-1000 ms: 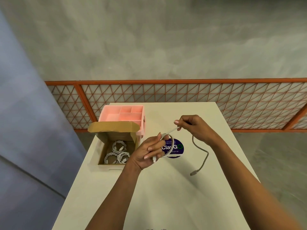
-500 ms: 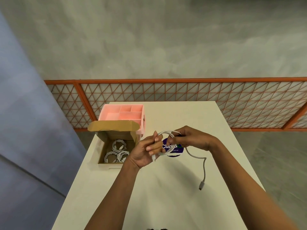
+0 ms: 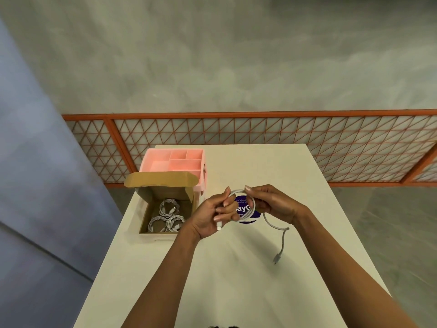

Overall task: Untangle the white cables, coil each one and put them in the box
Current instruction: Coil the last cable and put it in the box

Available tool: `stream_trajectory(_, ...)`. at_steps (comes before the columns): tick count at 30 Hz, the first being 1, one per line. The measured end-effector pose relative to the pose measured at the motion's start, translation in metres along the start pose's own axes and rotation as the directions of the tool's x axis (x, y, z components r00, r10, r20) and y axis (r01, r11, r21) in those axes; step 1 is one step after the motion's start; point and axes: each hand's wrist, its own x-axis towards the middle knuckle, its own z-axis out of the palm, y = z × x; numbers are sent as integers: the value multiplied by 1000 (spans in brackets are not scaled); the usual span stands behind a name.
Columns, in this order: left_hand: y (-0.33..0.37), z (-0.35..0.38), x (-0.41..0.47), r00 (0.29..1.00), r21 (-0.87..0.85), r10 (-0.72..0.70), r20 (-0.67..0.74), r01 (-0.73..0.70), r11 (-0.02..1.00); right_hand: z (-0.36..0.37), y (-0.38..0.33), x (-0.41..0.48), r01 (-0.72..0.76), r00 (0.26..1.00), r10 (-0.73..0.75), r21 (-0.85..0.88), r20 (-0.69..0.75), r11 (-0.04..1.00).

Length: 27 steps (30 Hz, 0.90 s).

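Head view: one camera looks down past my two forearms at a pale counter [image 3: 236, 280].
Left hand [image 3: 212, 216]: my fingers are curled round the left side of a loop of white cable [image 3: 254, 207] and grip it.
Short end: a small white connector [image 3: 219, 225] pokes out below my left fingers.
Right hand [image 3: 272, 204]: thumb and fingers pinch the top right of the same loop.
Cable position: it is held up between both hands, above the middle of the counter, wound into a round loop.
Free end: it drops from under my right hand, kinks, and runs down to a grey plug [image 3: 275, 259]; I cannot tell whether the plug touches the counter.
Box [image 3: 144, 209]: open cardboard with its flap raised, at the counter's left edge, just left of my left hand.
Coiled cables [image 3: 166, 207]: three white coils lie inside the box.
Pink organiser [image 3: 175, 159]: it stands directly behind the box and has several compartments.
Sticker [image 3: 246, 220]: round and purple with white lettering, it lies on the counter and is seen through the loop.
Railing [image 3: 260, 138]: an orange lattice runs beyond the counter's far edge.
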Motion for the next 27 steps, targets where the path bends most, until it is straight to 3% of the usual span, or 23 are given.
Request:
stream_trajectory(4,-1,6,2,995,20,18,-103,-16,1000,7,6,4,11,994,-12,-12,-111,1000)
stream_trajectory(9,-10,17,7,925,430,226,-305,-79,900,11,5,7,2,961,-23,-78,-274,997)
stream_trajectory(15,-19,19,9,874,548,299,-383,-45,835,14,8,11,-68,945,39,-80,-324,994)
stream_trajectory(18,-16,20,8,884,496,280,-375,-64,866,12,6,9,-88,967,54,-127,-250,988)
stream_trajectory(24,-6,13,5,890,419,283,-358,-118,900,-16,17,-1,11,999,-14,-99,-37,995)
stream_trajectory(27,-1,10,5,875,408,298,-381,-130,904,-24,17,-7,-41,996,55,-185,67,982)
